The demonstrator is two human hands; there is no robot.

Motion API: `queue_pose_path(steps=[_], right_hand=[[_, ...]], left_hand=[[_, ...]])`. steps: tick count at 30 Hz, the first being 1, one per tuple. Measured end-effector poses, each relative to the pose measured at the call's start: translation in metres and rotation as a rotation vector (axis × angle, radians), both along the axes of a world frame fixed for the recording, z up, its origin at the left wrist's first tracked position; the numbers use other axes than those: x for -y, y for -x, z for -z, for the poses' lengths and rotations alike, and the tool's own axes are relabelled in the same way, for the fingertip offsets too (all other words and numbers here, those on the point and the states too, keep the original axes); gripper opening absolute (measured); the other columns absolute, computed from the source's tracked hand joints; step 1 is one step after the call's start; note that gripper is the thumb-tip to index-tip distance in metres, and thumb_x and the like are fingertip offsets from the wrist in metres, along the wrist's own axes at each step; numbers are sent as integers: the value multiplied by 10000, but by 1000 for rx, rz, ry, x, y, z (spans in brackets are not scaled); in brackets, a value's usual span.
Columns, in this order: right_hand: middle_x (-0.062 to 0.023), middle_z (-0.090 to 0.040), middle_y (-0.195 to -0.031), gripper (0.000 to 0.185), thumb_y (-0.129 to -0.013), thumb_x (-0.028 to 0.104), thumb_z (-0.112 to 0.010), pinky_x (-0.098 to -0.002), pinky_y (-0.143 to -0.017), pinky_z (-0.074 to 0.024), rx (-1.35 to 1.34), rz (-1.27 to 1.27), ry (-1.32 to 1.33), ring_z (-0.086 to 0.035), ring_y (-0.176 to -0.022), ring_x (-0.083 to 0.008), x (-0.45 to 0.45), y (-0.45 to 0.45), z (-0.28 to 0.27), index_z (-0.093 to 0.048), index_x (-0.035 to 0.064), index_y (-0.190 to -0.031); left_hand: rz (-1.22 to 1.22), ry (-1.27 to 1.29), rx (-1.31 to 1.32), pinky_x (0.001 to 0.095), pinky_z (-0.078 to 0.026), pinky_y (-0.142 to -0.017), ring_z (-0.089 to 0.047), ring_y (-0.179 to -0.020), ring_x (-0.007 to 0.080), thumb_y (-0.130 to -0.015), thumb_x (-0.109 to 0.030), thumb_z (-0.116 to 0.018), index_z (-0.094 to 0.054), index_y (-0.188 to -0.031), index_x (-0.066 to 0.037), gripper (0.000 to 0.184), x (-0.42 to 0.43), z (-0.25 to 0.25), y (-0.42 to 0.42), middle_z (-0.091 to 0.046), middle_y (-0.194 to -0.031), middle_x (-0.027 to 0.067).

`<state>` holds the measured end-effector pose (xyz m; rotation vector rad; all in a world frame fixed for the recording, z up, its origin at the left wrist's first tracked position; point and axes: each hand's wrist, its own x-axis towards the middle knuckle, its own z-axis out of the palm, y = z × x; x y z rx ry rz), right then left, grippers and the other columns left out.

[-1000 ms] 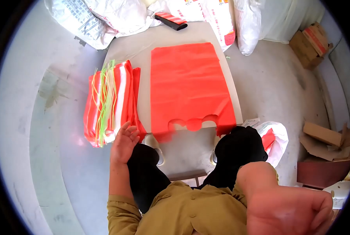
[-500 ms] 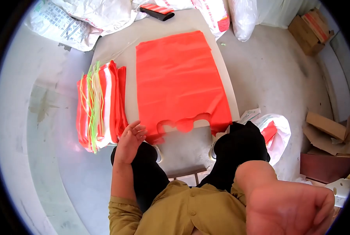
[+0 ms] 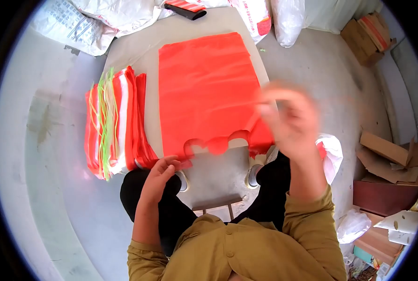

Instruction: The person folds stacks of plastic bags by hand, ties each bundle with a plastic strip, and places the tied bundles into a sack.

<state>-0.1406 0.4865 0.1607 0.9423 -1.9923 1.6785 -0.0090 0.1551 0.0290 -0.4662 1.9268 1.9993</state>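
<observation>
A flat red bag (image 3: 206, 89) with two cut-out handles at its near end lies on the board in front of me. My left hand (image 3: 159, 175) is at the bag's near left handle, fingers and thumb drawn together on its edge. My right hand (image 3: 291, 122) is over the bag's right edge and smeared by motion, so its fingers and anything in them cannot be made out. Left of the bag is a folded stack of red bags (image 3: 138, 126) with white stripes, and green ties (image 3: 107, 122) lie across it.
White printed sacks (image 3: 77, 28) and a black-and-red striped object (image 3: 186, 9) sit at the far end of the board (image 3: 129, 49). Cardboard boxes (image 3: 391, 157) stand on the right. A white plastic bag (image 3: 331, 157) with something red inside is beside my right knee.
My right hand has swung from the lower right up and forward to the red bag's right edge. My left hand has lowered slightly onto the left handle, its fingers drawing together.
</observation>
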Motion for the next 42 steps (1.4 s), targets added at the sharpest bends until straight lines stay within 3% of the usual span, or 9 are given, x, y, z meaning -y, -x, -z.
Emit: queue_pose_path(steps=[3, 6, 12, 19, 22, 28, 36, 39, 42], right_hand=[[-92, -691, -1033, 185, -880, -26, -672, -404, -863, -544, 21, -117, -641, -656, -1013, -268, 17, 35, 75, -675, 48, -1050], [-83, -655, -1139, 260, -815, -25, -678, -417, -897, -527, -36, -98, -895, -608, -1070, -307, 18, 45, 136, -659, 56, -1061], [-77, -604, -1207, 324, -735, 2, -706, -403, -915, -512, -247, -109, -985, -587, -1076, -299, 27, 50, 170, -635, 77, -1042], [-69, -639, -1104, 301, -720, 18, -717, -404, -881, -530, -254, -157, -881, -619, -1001, -297, 30, 48, 171, -629, 76, -1002], [-67, -657, -1032, 255, -746, 0, -698, -408, -837, -544, -167, -131, -829, -630, -959, -305, 25, 51, 171, -636, 73, -982], [-68, -675, -1016, 246, -777, -16, -684, -420, -808, -554, -5, -92, -784, -636, -967, -317, 27, 48, 161, -647, 74, -1002], [-43, -686, -1211, 347, -693, 59, -748, -407, -896, -569, -342, -128, -794, -653, -1112, -315, 42, 41, 160, -671, 98, -1029], [-58, -686, -1232, 321, -759, 61, -739, -404, -911, -566, -361, -191, -785, -652, -1112, -308, 46, 39, 156, -693, 103, -1074], [-81, -697, -1226, 274, -878, 70, -704, -388, -924, -557, 78, -70, -711, -649, -1122, -297, 49, 35, 138, -715, 78, -1153]], left_hand=[[85, 8, 26, 303, -453, -1031, -591, -1148, 158, -1039, -155, -590, -573, -1388, -21, 374, -6, 9, -3, -623, -1193, 42], [134, 52, 44, 293, -474, -985, -582, -1101, 144, -1028, -159, -625, -575, -1388, -39, 383, -4, 30, -14, -633, -1186, 46], [316, 154, -1, 313, -480, -1025, -604, -1139, 160, -1018, -103, -621, -543, -1409, -16, 409, -13, 23, -8, -636, -1216, 68], [482, 181, -71, 319, -483, -1013, -605, -1182, 179, -1025, -150, -626, -442, -1494, -17, 521, -39, 18, 34, -607, -1321, 126], [271, -85, 54, 350, -480, -1035, -613, -1194, 216, -1061, -224, -586, -383, -1519, -13, 544, -55, 34, 47, -586, -1358, 129], [-210, -528, 184, 407, -491, -1055, -629, -1184, 229, -1096, -267, -523, -507, -1338, -46, 328, -89, 43, 63, -606, -1332, 99], [-254, -431, 111, 350, -527, -927, -660, -1040, 151, -1073, -191, -573, -627, -1144, -91, 134, -99, 55, 71, -692, -1130, 21], [-162, -408, 121, 314, -525, -870, -667, -988, 140, -1068, -190, -588, -645, -1128, -91, 129, -90, 51, 62, -708, -1080, 23], [-49, -377, 132, 290, -519, -846, -669, -950, 137, -1063, -194, -597, -656, -1126, -81, 142, -85, 47, 50, -713, -1040, 28]])
